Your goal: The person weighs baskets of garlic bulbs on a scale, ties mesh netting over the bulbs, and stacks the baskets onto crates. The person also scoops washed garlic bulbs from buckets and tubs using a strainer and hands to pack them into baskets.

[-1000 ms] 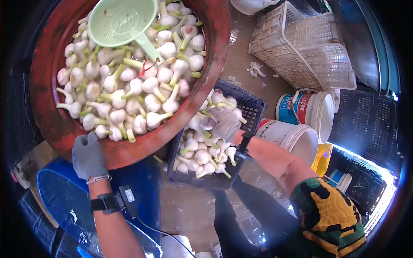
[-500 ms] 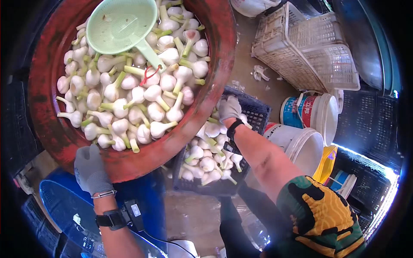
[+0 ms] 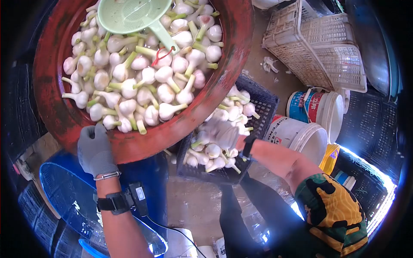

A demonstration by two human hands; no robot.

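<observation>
Garlic (image 3: pixel 165 74) fills a big round red tub (image 3: pixel 202 116), and the white heads with their short green stems sit close together in water. On top of them, at the far side, lies a light green strainer (image 3: pixel 131 15), with a red string (image 3: pixel 161 56) tied at the end of its handle. The two hands are apart. The left hand (image 3: pixel 95 150), in a gray glove, is clamped on the near edge of the tub, with the thumb over the rim. The right hand (image 3: pixel 223 134), also gloved, is down in a dark crate (image 3: pixel 267 99) just beside the tub, among more garlic (image 3: pixel 213 150). That hand is blurry, so one cannot tell if its fingers are open or closed, or if they have a head of garlic in them. Past the crate, two buckets lie tipped on their sides: a blue and red one (image 3: pixel 314 104) and a mostly white one (image 3: pixel 299 136). White baskets (image 3: pixel 316 53) with lots of little holes are behind them. A blue tub (image 3: pixel 62 185) is near the left arm.
</observation>
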